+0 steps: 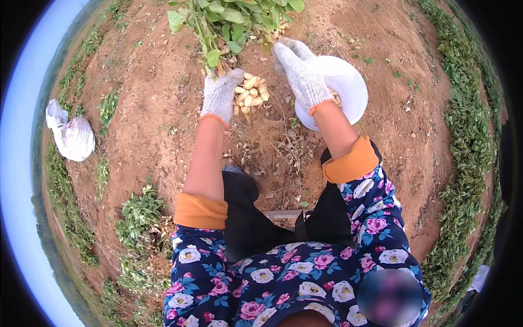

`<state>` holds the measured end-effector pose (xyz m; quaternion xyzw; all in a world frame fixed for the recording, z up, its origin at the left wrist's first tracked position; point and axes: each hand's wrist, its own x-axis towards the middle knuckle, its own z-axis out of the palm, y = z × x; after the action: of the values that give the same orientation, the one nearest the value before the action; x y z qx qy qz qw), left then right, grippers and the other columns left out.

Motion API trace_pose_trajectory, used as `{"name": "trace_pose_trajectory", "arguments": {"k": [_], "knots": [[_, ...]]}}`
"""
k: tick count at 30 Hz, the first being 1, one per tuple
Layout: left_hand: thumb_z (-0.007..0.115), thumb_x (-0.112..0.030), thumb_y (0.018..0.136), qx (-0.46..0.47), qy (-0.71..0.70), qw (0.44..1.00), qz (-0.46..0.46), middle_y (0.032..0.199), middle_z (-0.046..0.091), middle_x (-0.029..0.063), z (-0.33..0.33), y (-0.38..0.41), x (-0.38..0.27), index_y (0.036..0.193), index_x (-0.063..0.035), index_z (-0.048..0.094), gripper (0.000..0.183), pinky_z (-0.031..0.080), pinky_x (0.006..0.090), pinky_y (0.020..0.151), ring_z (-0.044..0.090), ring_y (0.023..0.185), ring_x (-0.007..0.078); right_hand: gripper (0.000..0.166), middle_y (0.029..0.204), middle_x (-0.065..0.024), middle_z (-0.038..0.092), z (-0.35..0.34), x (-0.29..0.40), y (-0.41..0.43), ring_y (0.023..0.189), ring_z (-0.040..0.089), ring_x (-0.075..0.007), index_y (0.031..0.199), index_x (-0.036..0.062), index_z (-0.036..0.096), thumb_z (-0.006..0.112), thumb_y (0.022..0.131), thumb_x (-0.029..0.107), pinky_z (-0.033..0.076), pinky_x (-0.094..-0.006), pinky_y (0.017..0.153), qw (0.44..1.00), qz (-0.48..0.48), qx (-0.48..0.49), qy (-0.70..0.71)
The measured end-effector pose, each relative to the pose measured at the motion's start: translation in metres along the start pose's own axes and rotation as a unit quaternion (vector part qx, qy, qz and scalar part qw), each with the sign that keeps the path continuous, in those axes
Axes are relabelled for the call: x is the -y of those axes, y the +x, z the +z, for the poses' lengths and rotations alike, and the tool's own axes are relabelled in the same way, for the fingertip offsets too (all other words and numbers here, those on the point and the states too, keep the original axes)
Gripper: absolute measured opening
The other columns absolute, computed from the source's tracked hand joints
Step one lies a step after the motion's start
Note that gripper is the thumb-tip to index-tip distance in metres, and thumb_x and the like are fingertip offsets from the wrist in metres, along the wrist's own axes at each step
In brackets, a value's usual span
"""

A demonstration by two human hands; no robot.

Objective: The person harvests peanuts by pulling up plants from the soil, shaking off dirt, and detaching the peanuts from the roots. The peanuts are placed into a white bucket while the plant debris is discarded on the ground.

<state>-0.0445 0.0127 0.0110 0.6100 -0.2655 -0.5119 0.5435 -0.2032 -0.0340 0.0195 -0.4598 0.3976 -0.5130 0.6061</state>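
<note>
My left hand (221,93), in a white knit glove with an orange cuff, grips the stems at the base of a leafy peanut plant (235,18). A cluster of pale peanut pods (251,92) sits just right of that hand. My right hand (297,67), gloved the same way, reaches over the left part of a white plastic bowl (354,92), its fingertips near the plant's lower leaves. Whether those fingers hold anything is hidden. Some pods lie in the bowl, partly covered by my wrist.
A white sack (77,139) rests on the reddish soil at far left. Pulled plants (141,216) lie at lower left, and a long row of green plants (468,143) runs down the right. Dry leaves and roots (288,149) litter the ground before my legs.
</note>
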Motion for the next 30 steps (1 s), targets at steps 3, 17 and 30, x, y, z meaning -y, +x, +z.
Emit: {"name": "trace_pose_trajectory", "arguments": {"k": [3, 17, 30], "knots": [[0.048, -0.017, 0.087, 0.038, -0.088, 0.994, -0.043, 0.059, 0.056, 0.0057, -0.011, -0.003, -0.011, 0.08, -0.0054, 0.059, 0.017, 0.028, 0.0238, 0.028, 0.045, 0.037, 0.013, 0.041, 0.086, -0.0085, 0.062, 0.0, 0.0, -0.014, 0.079, 0.057, -0.0155, 0.102, -0.0031, 0.058, 0.059, 0.085, 0.035, 0.046, -0.0277, 0.072, 0.99, 0.05, 0.043, -0.126], [0.042, -0.014, 0.091, 0.134, -0.168, 0.976, -0.031, 0.073, 0.057, 0.0124, -0.025, 0.001, -0.005, 0.087, 0.0, 0.054, 0.019, 0.04, 0.025, 0.028, 0.054, 0.046, 0.0194, 0.038, 0.087, -0.0058, 0.062, 0.016, 0.008, -0.028, 0.079, 0.054, -0.0116, 0.1, -0.0025, 0.059, 0.061, 0.085, 0.032, 0.045, -0.026, 0.07, 0.957, 0.111, 0.216, -0.16], [0.044, -0.022, 0.09, 0.145, -0.257, 0.955, -0.035, 0.067, 0.056, 0.0071, -0.017, -0.019, -0.012, 0.081, -0.0058, 0.055, 0.021, 0.039, 0.0238, 0.029, 0.048, 0.039, 0.0136, 0.026, 0.089, -0.0012, 0.057, 0.019, 0.005, -0.031, 0.072, 0.053, -0.0055, 0.106, 0.0035, 0.054, 0.061, 0.086, 0.018, 0.044, -0.0195, 0.059, 0.985, 0.017, 0.164, 0.056]]}}
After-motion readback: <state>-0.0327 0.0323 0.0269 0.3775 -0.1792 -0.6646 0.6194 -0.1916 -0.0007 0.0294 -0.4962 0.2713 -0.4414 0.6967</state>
